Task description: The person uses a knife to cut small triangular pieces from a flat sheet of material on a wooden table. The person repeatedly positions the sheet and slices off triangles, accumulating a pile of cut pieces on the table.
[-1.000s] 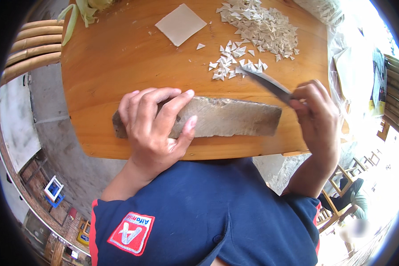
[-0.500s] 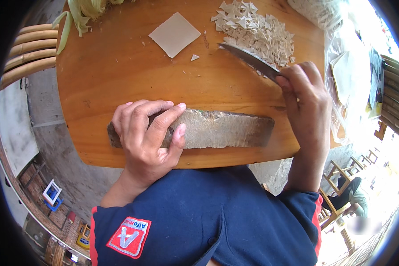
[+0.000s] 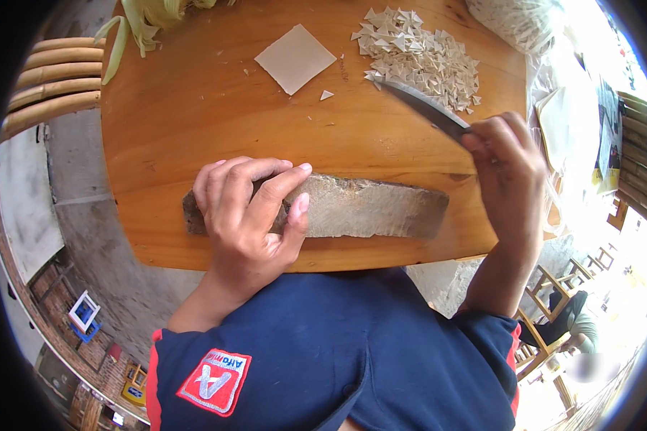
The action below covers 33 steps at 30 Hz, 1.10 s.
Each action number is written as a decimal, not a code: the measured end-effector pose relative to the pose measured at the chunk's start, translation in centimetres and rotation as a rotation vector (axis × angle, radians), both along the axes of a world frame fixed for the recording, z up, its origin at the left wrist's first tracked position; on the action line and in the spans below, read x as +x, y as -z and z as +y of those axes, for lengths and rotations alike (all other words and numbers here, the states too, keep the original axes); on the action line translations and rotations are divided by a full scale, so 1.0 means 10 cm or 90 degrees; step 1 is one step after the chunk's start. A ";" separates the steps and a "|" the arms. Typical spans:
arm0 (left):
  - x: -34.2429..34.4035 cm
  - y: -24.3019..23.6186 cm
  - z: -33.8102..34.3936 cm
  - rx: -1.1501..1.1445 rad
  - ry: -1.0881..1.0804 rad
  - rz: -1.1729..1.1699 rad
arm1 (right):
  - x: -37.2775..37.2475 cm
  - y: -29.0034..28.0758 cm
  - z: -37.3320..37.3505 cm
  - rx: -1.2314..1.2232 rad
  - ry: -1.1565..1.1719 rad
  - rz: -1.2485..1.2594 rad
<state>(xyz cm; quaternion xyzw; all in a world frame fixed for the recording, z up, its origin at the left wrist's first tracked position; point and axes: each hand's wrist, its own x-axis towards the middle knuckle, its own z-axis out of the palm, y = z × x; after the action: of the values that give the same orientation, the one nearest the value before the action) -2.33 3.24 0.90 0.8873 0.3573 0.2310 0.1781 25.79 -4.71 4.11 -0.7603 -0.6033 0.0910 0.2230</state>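
A long grey-brown whetstone (image 3: 381, 207) lies along the near edge of the wooden table. Over its left part, my left hand (image 3: 248, 208) grips it with bent fingers. My right hand (image 3: 507, 169) is closed round the handle of a knife (image 3: 428, 111), whose blade points to the far left. The blade sits at the near edge of a pile of small white triangular pieces (image 3: 424, 57); whether it touches them I cannot tell. Left of the pile lies a pale square sheet (image 3: 295, 59), with one loose triangle (image 3: 327, 95) beside its near corner.
Pale green husks (image 3: 144, 25) hang over the table's far left corner. A clear plastic bag with whitish contents (image 3: 521, 21) stands at the far right, and more plastic wrap with flat sheets (image 3: 553, 129) lies along the right edge. Beyond, a person (image 3: 575, 323) is near wooden stools.
My right hand has drawn the knife slightly to the right and nearer along the pile. My left hand keeps its place on the whetstone. The whole view has shifted a little.
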 end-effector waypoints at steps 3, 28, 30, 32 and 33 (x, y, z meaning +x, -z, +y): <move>-0.01 0.01 0.01 0.001 -0.003 -0.014 | -0.27 -0.01 0.08 -0.018 -0.074 0.007; 0.20 -0.12 0.21 -0.047 -0.010 0.000 | 0.01 0.31 -0.06 0.145 0.127 -0.077; 0.25 -0.13 0.48 0.002 -0.022 0.000 | 0.01 0.35 -0.08 0.169 0.136 -0.070; 0.28 -0.10 0.74 0.027 -0.049 0.000 | -0.03 0.35 -0.05 0.186 0.140 -0.066; 0.33 -0.04 0.86 0.027 -0.066 0.054 | -0.04 0.35 -0.06 0.187 0.146 -0.066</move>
<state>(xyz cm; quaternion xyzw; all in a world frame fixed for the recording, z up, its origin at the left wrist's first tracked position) 1.00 11.83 1.32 0.8801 0.4051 0.2095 0.1318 25.40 -5.27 0.60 -0.7870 -0.5301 -0.0639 0.3091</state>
